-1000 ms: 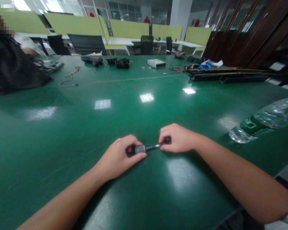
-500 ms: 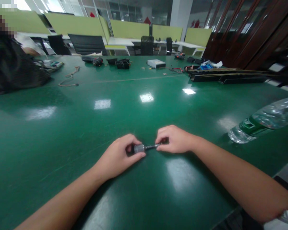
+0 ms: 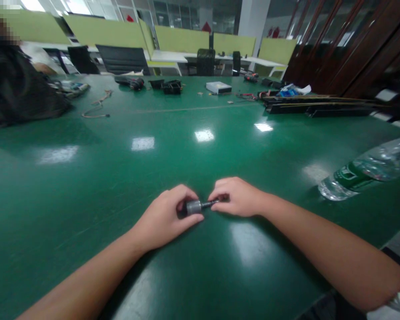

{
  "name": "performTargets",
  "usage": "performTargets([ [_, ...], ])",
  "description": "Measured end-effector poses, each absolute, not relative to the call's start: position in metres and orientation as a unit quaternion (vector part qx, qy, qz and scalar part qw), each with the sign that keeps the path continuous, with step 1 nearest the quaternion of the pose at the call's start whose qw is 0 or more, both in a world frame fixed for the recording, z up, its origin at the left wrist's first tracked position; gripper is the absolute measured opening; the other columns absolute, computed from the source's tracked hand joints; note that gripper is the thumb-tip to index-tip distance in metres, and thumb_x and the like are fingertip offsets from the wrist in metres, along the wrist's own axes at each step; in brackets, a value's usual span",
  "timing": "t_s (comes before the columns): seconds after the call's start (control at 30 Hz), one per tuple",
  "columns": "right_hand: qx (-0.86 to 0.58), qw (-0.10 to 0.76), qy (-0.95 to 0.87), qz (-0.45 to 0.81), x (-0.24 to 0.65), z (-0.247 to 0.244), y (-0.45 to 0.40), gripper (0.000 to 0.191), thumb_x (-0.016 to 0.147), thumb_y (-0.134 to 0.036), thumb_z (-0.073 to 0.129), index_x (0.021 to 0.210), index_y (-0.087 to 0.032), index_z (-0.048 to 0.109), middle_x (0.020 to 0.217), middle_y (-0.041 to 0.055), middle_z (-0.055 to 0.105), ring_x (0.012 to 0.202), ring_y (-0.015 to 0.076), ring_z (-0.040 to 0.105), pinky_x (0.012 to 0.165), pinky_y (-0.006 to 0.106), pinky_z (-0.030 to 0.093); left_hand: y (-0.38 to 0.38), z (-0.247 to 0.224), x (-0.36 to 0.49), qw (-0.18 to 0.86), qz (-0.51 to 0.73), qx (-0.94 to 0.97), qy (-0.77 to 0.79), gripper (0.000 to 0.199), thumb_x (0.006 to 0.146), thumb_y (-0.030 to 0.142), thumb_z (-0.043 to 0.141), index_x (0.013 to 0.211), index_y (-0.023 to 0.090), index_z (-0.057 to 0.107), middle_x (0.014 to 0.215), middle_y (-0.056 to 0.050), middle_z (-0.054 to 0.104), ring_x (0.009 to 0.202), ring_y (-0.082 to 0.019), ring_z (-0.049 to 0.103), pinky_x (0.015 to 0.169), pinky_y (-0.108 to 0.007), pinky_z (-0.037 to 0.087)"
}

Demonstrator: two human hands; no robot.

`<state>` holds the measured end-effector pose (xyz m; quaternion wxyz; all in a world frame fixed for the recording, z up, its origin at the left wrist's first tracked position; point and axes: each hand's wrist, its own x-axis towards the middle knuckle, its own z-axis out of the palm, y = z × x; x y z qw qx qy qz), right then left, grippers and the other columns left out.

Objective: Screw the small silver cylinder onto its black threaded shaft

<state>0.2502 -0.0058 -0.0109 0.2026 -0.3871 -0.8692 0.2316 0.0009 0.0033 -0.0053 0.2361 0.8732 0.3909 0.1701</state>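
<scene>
Low over the green table (image 3: 173,155), my left hand (image 3: 166,218) is closed around a small grey metal cylinder (image 3: 194,207) with a dark rear part. From its right end a thin dark rod (image 3: 206,204) sticks out towards my right hand (image 3: 236,197). The thumb and fingers of my right hand pinch the rod's far end. Both hands are close together, with only a short stretch of rod showing between them. My fingers hide the rod's tip and part of the cylinder.
A clear plastic bottle (image 3: 356,175) with a green label lies on its side at right. Long black strips (image 3: 316,106), a silver box (image 3: 218,87), black parts (image 3: 171,87) and a loose cable (image 3: 96,106) lie farther back. At far left is a person's dark sleeve (image 3: 20,89).
My right hand has moved left along the rod, closer to the cylinder, so less of the rod shows. My left hand has stayed nearly still around the cylinder.
</scene>
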Motion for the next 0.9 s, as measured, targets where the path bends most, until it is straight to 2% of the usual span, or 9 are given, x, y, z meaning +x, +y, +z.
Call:
performTargets([
  [0.17,-0.363,0.220,-0.881,0.207,0.247,-0.014,-0.006,0.015,0.087,-0.029,0.073,0.096,-0.018,0.078,0.092,0.0055,0.068,0.087,0.0167,0.061,0.077,0.027,0.045,0.003,-0.003,0.003,0.242,0.163,0.876,0.383,0.023,0.092,0.042,0.061,0.101,0.023,0.069,0.083,0.000,0.065,0.071,-0.017,0.057,0.066,-0.028,0.041],
  [0.37,-0.347,0.237,-0.888,0.188,0.239,-0.017,-0.007,0.018,0.090,-0.032,0.070,0.095,-0.016,0.076,0.093,0.0066,0.069,0.090,0.0178,0.061,0.080,0.028,0.046,0.004,-0.004,0.002,0.228,0.171,0.888,0.360,0.020,0.082,0.037,0.073,0.096,0.023,0.070,0.088,0.000,0.068,0.077,-0.018,0.061,0.070,-0.028,0.043],
  [0.63,-0.361,0.258,-0.874,0.199,0.237,-0.019,-0.010,0.020,0.083,-0.028,0.073,0.099,-0.016,0.075,0.097,0.0061,0.068,0.091,0.0183,0.062,0.083,0.029,0.048,0.004,-0.006,0.000,0.230,0.174,0.887,0.362,0.018,0.084,0.037,0.073,0.094,0.023,0.070,0.086,0.000,0.066,0.076,-0.017,0.059,0.069,-0.028,0.042],
  [0.9,-0.350,0.261,-0.877,0.201,0.236,-0.018,-0.010,0.014,0.084,-0.019,0.069,0.097,-0.018,0.075,0.094,0.0054,0.068,0.089,0.0178,0.062,0.082,0.029,0.048,0.002,-0.005,0.002,0.230,0.175,0.880,0.378,0.019,0.082,0.038,0.074,0.093,0.022,0.070,0.085,0.000,0.067,0.074,-0.017,0.060,0.068,-0.029,0.041],
])
